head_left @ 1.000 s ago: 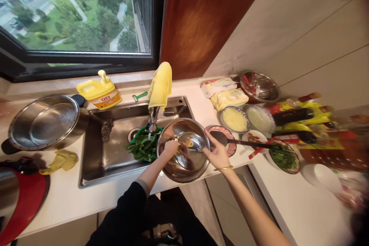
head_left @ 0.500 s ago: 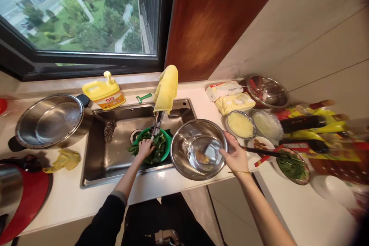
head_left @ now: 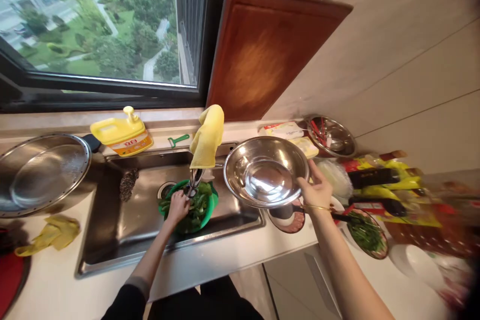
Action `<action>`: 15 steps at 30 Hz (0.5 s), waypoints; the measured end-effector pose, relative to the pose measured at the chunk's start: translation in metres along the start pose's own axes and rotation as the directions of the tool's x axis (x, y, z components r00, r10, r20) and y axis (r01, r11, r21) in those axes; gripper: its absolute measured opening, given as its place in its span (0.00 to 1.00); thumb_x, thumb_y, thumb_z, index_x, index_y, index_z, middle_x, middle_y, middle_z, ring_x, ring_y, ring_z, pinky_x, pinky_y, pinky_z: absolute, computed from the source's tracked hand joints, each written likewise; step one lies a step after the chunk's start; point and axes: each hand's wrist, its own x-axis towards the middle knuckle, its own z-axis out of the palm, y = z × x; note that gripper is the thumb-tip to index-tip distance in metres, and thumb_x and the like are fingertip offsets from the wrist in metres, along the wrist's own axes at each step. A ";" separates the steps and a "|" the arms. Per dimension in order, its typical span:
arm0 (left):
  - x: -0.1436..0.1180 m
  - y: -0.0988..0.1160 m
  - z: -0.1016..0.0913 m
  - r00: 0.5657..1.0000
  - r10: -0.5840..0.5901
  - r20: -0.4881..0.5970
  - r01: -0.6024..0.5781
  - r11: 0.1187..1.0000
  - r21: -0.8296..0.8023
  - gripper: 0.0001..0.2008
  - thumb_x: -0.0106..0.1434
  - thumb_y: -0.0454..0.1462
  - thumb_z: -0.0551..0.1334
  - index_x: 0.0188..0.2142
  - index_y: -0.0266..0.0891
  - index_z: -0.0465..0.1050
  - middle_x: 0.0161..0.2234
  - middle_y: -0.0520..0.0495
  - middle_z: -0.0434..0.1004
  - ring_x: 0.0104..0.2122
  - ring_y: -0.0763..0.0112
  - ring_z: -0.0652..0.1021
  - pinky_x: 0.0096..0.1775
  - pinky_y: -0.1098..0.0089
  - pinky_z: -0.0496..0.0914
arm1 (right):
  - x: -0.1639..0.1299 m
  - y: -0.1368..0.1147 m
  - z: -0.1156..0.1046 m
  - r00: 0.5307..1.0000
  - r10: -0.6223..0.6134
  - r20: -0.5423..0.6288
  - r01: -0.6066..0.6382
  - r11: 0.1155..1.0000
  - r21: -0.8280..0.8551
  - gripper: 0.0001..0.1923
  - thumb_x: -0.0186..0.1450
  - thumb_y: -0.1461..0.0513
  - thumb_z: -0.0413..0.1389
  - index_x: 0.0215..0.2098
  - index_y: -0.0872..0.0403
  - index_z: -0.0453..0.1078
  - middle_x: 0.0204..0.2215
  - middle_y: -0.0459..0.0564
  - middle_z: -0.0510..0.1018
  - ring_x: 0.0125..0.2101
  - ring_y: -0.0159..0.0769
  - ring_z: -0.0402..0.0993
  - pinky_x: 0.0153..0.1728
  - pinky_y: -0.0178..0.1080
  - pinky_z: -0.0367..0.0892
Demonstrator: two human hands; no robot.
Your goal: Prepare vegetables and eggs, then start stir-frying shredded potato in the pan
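My right hand [head_left: 318, 191] grips the right rim of a steel mixing bowl [head_left: 265, 170] and holds it lifted above the counter beside the sink [head_left: 112, 230]. My left hand [head_left: 177, 206] rests on leafy greens [head_left: 200, 205] in a green colander [head_left: 212, 205] that stands in the sink under the tap [head_left: 195, 177]. A yellow cloth [head_left: 207, 136] hangs over the tap.
A steel strainer pan [head_left: 41, 172], a yellow detergent bottle [head_left: 122, 135], a scouring pad [head_left: 128, 185] and a yellow rag [head_left: 52, 232] lie left. Plates, a bowl of chopped greens [head_left: 366, 234], a ladle, sauce bottles and another steel bowl [head_left: 330, 136] crowd the right counter. A wooden board [head_left: 270, 50] hangs behind.
My left hand left the steel bowl and went onto the greens in the colander. My right hand raised the bowl from the counter edge up and back.
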 end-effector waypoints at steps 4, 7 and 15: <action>-0.027 -0.018 0.007 0.940 -0.311 -0.140 0.315 0.949 0.005 0.38 0.59 0.50 0.55 0.63 0.36 0.46 0.64 0.32 0.42 0.63 0.46 0.44 0.57 0.46 0.46 | -0.001 -0.030 0.012 0.949 -0.227 0.220 0.268 0.946 -0.181 0.34 0.51 0.66 0.53 0.58 0.55 0.62 0.53 0.51 0.71 0.52 0.46 0.68 0.54 0.45 0.62; -0.030 -0.012 0.024 0.942 -0.335 0.020 0.335 0.942 -0.005 0.52 0.50 0.53 0.62 0.65 0.32 0.37 0.64 0.26 0.34 0.62 0.37 0.42 0.55 0.45 0.49 | -0.013 -0.053 0.024 0.822 -0.341 0.456 0.505 0.807 -0.306 0.36 0.53 0.69 0.51 0.61 0.49 0.58 0.57 0.46 0.65 0.51 0.45 0.69 0.52 0.43 0.66; -0.022 0.011 0.048 0.984 -0.135 0.119 0.121 0.985 0.123 0.52 0.41 0.50 0.70 0.63 0.43 0.50 0.65 0.33 0.41 0.63 0.41 0.44 0.58 0.47 0.43 | -0.045 -0.074 0.045 0.490 -0.258 0.833 0.853 0.337 -0.398 0.35 0.57 0.72 0.43 0.62 0.47 0.56 0.61 0.52 0.55 0.19 0.34 0.75 0.23 0.41 0.75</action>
